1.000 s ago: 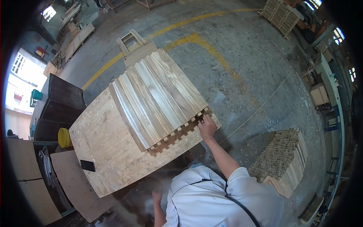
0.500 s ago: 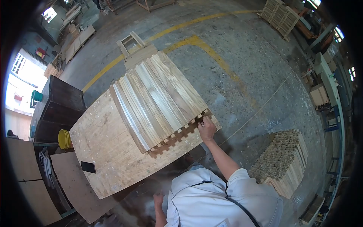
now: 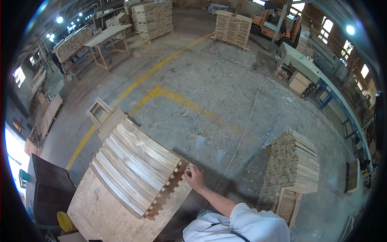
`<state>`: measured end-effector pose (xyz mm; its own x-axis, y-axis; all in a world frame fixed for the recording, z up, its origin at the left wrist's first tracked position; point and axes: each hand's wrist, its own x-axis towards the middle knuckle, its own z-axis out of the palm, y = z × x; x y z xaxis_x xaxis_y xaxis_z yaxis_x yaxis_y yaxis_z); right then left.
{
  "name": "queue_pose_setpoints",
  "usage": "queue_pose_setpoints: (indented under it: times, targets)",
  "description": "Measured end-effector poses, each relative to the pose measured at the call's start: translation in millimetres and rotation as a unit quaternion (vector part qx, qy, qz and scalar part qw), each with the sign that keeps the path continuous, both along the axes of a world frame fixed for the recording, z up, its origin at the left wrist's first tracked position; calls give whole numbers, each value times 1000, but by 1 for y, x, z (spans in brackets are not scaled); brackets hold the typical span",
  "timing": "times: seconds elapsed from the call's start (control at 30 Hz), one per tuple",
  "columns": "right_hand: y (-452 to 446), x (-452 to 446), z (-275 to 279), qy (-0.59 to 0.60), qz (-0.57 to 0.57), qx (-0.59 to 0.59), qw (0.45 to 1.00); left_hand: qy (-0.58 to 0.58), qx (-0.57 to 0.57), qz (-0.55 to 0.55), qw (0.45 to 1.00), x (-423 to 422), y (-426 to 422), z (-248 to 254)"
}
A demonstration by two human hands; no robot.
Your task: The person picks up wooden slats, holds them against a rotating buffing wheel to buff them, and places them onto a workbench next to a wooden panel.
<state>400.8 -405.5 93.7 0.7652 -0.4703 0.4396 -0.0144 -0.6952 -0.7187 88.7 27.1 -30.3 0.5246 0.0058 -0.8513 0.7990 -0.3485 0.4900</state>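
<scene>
Right hand [image 3: 194, 177] is sitting curled by the wood strips [image 3: 135, 163], can't tell if holding, left hand out of view; sideways bump is risking skewed ends.

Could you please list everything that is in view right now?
Worktable: one, pale wood, lower left
Wooden strips: several, pale and brown, side by side on worktable
Open frame: one, pale wood, at worktable's far end
Cabinet: one, dark, left
Bucket: at least one, yellow, bottom left
Wood stack: one, pale, on floor at right
Slatted stacks: two, pale, top centre
Forklift: one, orange, upper right
Long bench: one, pale-topped, right
Box: one, brown, by long bench
Far table: one, pale, upper left
Tall timber stack: one, pale, top left of centre
Floor lines: at least two, yellow, centre
Smaller background items: too unclear to count
Shirt: one, white, bottom centre
Right grip: one, bare, at worktable's right corner
</scene>
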Motion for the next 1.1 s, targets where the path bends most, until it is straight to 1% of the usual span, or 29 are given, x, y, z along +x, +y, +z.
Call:
queue_pose_setpoints:
  times: [0.1, 0.2, 0.3, 0.4, 0.5, 0.6, 0.7, 0.87, 1.03, 1.1]
  targets:
    - [2, 3, 16, 28, -22, -11, 999, -41, -4, 27, 999, 9, 1, 3]
    - [2, 8, 15, 94, -30, -15, 995, -67, -10, 127, 990, 18, -8, 14]
    - [-2, 10, 11, 135, 2, -13, 991, -84, 3, 105, 991, 25, -8, 21]
    - [-2, 15, 3, 137, 3, -47, 989, -101, 16, 89, 991, 29, -11, 25]
    - [-3, 17, -1, 116, 4, -60, 991, -81, -47, 170, 981, 16, -11, 15]
    - [-3, 18, 0, 166, 17, -50, 985, -22, 8, 66, 998, 1, -6, -5]
    - [-3, 19, -1, 91, 4, -65, 994, 15, 32, 38, 999, -6, -7, -10]
    - [-5, 20, -4, 85, 11, -55, 995, 24, 28, 35, 999, -1, -9, -15]
    - [-6, 21, 0, 67, 2, -41, 997, -4, 12, 62, 998, 15, -10, -15]
    - [-4, 22, -7, 63, -5, -42, 997, -34, -21, 109, 993, 25, -10, -13]
